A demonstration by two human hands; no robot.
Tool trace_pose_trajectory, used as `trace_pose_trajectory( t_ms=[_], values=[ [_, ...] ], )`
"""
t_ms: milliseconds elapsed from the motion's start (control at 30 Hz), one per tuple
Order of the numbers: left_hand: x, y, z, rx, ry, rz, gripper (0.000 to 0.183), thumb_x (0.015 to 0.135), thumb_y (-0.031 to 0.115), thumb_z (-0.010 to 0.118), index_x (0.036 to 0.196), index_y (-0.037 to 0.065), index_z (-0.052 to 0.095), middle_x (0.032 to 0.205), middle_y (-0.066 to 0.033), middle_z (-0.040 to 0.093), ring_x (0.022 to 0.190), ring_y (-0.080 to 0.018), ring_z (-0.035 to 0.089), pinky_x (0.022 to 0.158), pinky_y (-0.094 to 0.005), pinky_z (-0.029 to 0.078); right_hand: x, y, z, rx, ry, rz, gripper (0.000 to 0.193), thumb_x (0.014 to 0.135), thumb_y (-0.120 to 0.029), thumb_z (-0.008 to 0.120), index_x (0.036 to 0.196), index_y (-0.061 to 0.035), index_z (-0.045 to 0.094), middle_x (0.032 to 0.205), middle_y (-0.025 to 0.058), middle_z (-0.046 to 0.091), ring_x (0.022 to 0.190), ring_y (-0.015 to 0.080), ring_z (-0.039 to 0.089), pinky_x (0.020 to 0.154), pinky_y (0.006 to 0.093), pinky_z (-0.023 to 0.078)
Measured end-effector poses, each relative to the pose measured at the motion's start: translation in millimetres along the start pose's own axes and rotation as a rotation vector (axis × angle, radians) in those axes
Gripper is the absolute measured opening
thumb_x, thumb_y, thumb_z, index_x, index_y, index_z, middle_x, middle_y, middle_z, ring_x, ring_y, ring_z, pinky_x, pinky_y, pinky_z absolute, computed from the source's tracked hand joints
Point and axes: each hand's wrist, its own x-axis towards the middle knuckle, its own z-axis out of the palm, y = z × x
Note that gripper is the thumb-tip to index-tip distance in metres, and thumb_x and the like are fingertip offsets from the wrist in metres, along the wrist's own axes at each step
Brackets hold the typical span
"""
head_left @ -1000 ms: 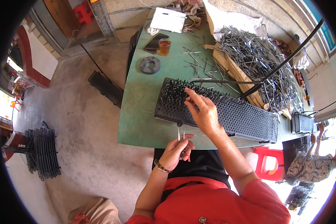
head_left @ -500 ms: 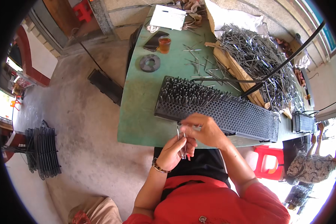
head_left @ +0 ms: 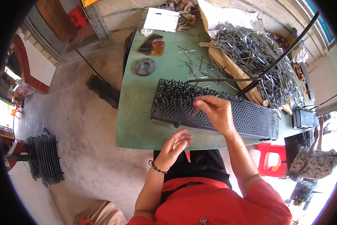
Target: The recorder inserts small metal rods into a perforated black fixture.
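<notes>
On the left, beyond the corner of the black perforated tray (head_left: 253,120), there are a dark flat ring (head_left: 145,67) and a cup of amber drink (head_left: 158,47) on the green tabletop (head_left: 133,112). Between them and the tray, you have a stretch of green surface.

Your left hand (head_left: 171,150) is in front of the tray's near side, apart from it and close to the table edge. Its fingers are half curled, with the thumb apart, and I see nothing held in it.

The tray's left part is crowded with standing rods (head_left: 175,93). Your right hand (head_left: 220,114), the nearer one to the holes, is above the middle of the tray. Its thumb and fingertips are pinched on some thin metal rods (head_left: 193,111), which slant down and left; blur hides whether their ends touch the tray.

The tray's long axis runs left to right, so the uncovered holes extend to the right of this hand. Behind the tray, a black bar (head_left: 228,80) limits the far side, and further right is the rod heap (head_left: 256,62).
</notes>
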Motion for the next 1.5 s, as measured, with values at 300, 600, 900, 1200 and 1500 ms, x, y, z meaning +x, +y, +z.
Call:
trace_pose_trajectory(
  t_ms=[300,600,900,1200,1500],
  values=[
    [-5,2,-1,-0.026,0.106,-0.100,0.032,0.096,0.018,0.052,0.124,0.003,0.052,0.109,-0.0090,0.060,0.097,-0.0161,0.060,0.086,-0.0312,0.049,19,-1,-1,-0.276,0.079,-0.229,0.019,0.084,-0.014,0.070,0.096,-0.0005,0.069,0.082,0.0066,0.069,0.074,0.0079,0.059,0.068,0.0241,0.048],
    [-6,3,-3,-0.030,0.124,-0.115,0.031,0.096,0.017,0.052,0.123,0.002,0.052,0.107,-0.0080,0.060,0.095,-0.0152,0.060,0.085,-0.0304,0.049,20,6,7,-0.300,0.097,-0.287,0.018,0.082,-0.010,0.070,0.097,-0.0001,0.069,0.085,0.0096,0.069,0.072,0.0134,0.063,0.067,0.0267,0.050],
    [-7,3,-2,-0.053,0.124,-0.120,0.031,0.096,0.017,0.053,0.123,0.002,0.052,0.106,-0.0076,0.060,0.094,-0.0144,0.059,0.084,-0.0281,0.049,16,33,15,-0.597,0.169,-0.676,0.031,0.076,-0.007,0.073,0.107,-0.0051,0.067,0.087,0.0090,0.068,0.078,0.0247,0.062,0.074,0.0334,0.049],
    [-9,-2,-3,-0.064,0.119,-0.120,0.031,0.096,0.018,0.053,0.123,0.002,0.053,0.107,-0.0075,0.059,0.094,-0.0138,0.059,0.084,-0.0278,0.049,13,35,14,-0.742,0.139,-0.731,0.035,0.079,-0.005,0.067,0.114,-0.0021,0.061,0.112,0.0102,0.060,0.094,0.0272,0.058,0.079,0.0346,0.044],
    [-10,-3,-5,-0.075,0.208,-0.074,0.025,0.095,0.014,0.053,0.118,0.002,0.056,0.103,-0.0068,0.061,0.092,-0.0139,0.060,0.081,-0.0286,0.051,10,27,15,-0.830,0.106,-0.761,0.035,0.083,-0.005,0.063,0.117,-0.0023,0.059,0.117,0.0081,0.058,0.106,0.0261,0.053,0.091,0.0395,0.037]
  ],
)
